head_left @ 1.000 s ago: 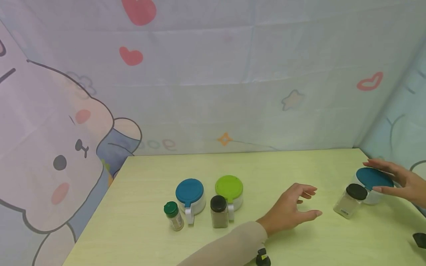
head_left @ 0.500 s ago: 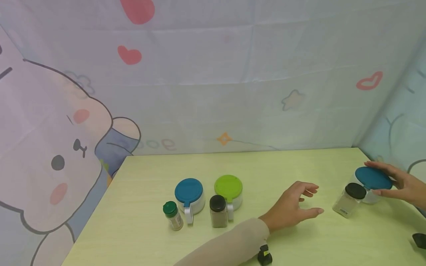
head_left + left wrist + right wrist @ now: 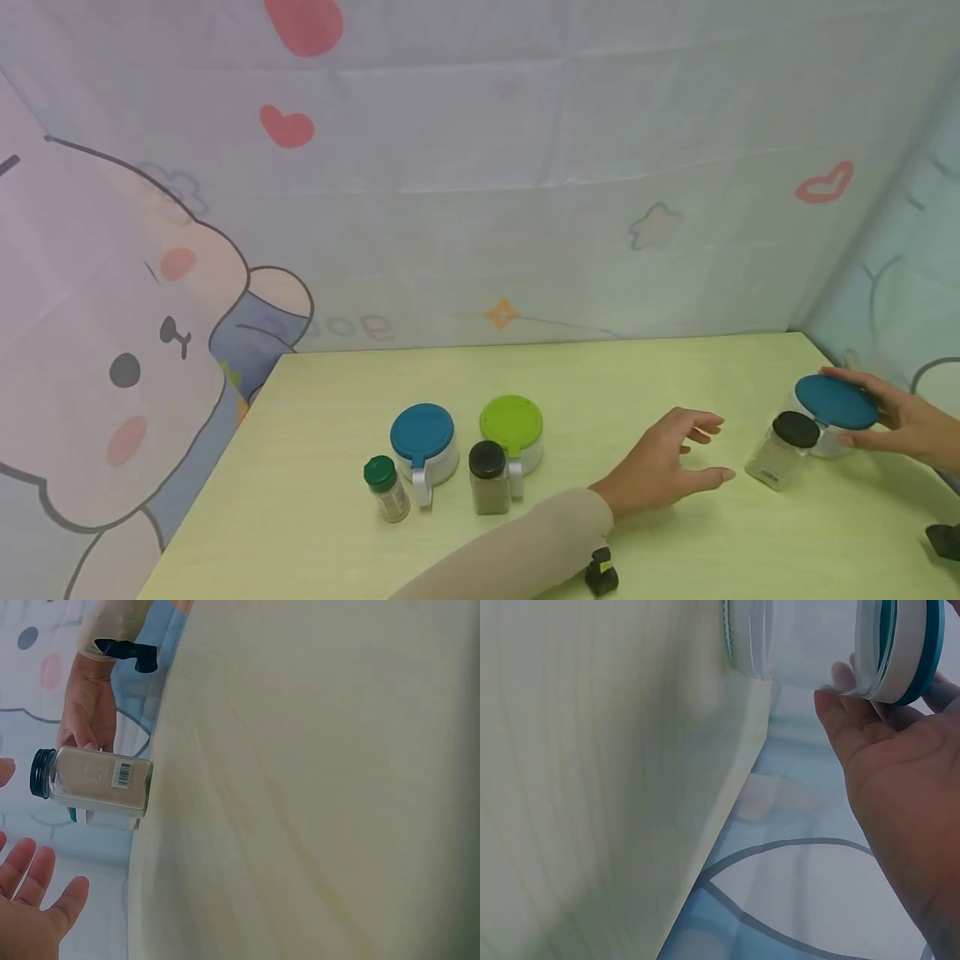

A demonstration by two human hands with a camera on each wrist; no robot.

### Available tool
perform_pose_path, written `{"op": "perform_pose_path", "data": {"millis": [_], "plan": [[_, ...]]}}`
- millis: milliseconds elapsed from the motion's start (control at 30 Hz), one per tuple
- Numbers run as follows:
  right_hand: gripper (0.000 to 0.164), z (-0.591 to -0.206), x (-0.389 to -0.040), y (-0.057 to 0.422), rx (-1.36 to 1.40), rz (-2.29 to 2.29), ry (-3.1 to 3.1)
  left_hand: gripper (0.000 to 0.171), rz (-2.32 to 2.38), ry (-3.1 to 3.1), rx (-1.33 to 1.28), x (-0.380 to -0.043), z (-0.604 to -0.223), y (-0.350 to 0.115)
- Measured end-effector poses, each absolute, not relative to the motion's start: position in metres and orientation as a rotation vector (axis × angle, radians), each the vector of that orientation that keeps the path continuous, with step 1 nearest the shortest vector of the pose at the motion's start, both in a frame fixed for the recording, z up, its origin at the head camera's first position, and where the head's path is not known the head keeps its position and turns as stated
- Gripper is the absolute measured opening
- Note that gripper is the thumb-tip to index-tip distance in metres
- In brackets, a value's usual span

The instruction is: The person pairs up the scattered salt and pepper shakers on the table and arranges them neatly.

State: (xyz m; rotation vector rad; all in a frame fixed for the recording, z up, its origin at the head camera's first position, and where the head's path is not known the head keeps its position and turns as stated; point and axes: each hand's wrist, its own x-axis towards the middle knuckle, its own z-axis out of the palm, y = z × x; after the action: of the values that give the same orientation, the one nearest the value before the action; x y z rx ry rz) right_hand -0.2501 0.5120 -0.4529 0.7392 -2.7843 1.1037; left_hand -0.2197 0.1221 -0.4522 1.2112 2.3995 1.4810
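My right hand [image 3: 911, 423] holds a seasoning jar with a blue lid [image 3: 836, 402] at the table's right end, thumb on the near side and fingers round the far side. In the right wrist view, the jar's clear body [image 3: 814, 645] shows, with fingers curled behind its lid end. Just in front of that jar stands a black-capped spice jar [image 3: 780, 454] of pale powder, a barcode on its side in the left wrist view. My left hand [image 3: 660, 467] hovers left of this spice jar, fingers loosely bent, touching nothing.
Left of my forearm stand a blue-lidded jar [image 3: 423, 433] and a green-lidded jar [image 3: 512, 423], both with white handles. In front of them are a green-capped shaker [image 3: 387, 492] and another black-capped spice jar [image 3: 490, 479]. A printed curtain [image 3: 450, 183] hangs behind the table.
My right hand has settled lower and closer round the blue-lidded jar. My left hand has edged slightly right, toward the black-capped spice jar. The view has shifted a little.
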Motion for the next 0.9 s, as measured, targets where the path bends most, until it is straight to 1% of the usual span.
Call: {"op": "perform_pose_path", "data": {"millis": [467, 900], "plan": [[0.102, -0.462, -0.252, 0.516, 0.615, 1.076, -2.819, 0.059, 1.451, 2.400, 1.204, -0.224, -0.453, 0.132], [0.094, -0.461, -0.253, 0.513, 0.561, 1.128, -2.834, 0.059, 1.429, 2.404, 1.188, -0.225, -0.451, 0.140]]}}
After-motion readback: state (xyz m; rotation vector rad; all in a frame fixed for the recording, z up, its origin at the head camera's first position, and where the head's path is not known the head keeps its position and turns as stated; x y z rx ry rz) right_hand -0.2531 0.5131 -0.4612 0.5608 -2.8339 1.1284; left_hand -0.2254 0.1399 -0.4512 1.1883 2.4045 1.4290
